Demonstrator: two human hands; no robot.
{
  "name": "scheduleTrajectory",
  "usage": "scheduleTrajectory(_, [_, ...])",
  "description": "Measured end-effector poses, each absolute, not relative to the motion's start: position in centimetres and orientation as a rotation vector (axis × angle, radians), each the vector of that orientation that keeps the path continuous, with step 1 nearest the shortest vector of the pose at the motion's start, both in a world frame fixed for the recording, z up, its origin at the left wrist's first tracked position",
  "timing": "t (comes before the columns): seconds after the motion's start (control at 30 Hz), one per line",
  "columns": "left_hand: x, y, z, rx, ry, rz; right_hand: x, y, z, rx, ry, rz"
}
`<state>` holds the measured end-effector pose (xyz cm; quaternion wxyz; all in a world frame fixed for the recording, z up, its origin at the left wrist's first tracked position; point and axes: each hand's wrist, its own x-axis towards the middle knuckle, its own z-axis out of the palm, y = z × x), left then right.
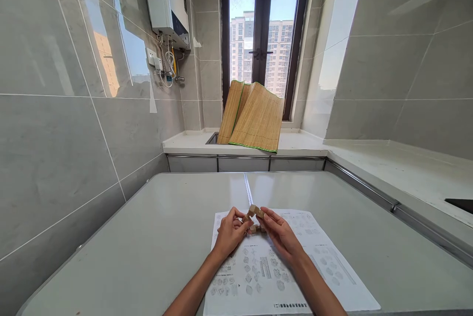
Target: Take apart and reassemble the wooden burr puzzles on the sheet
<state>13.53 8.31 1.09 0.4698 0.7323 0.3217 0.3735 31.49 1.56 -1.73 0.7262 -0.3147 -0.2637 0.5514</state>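
In the head view, the person's left hand (229, 231) and right hand (283, 234) meet over a printed sheet (332, 281), with an angular wooden piece (253, 210) raised between them. The left hand pinches the piece's left end between thumb and fingers, while the right hand grips its right end with the fingertips. Just below it shows a second wooden piece (254, 229), partly hidden by the fingers; whether it rests on the paper or is also held cannot be told. The sheet, covered with small grey diagrams and lines of print too small to read, lies flat on the near part of a pale counter (148, 247), whose top is crossed by a seam (248, 190) running away from the person. Beyond the far edge is a white ledge (188, 146), on which a creased bamboo mat (260, 119) with green edging leans up before a dark-framed window (261, 10). Tall buildings stand outside the glass. To the left, a white wall unit (164, 0) hangs on grey tiles, with pipes and cables (169, 62) beneath it. At the right edge, a black object (460, 204) is cut off by the frame.
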Motion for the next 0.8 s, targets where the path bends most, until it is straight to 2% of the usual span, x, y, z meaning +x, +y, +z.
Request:
scheduleTrajectory(0.47, [13.3,7.7,2.2,1.85,0.594,0.761,30.9,1.6,-1.2,-0.909,-0.742,0.979])
scheduleTrajectory(0.8, [13.5,8.6,1.3,1.496,0.52,0.66,29.3,0.5,-0.5,-1.042,-0.984,0.683])
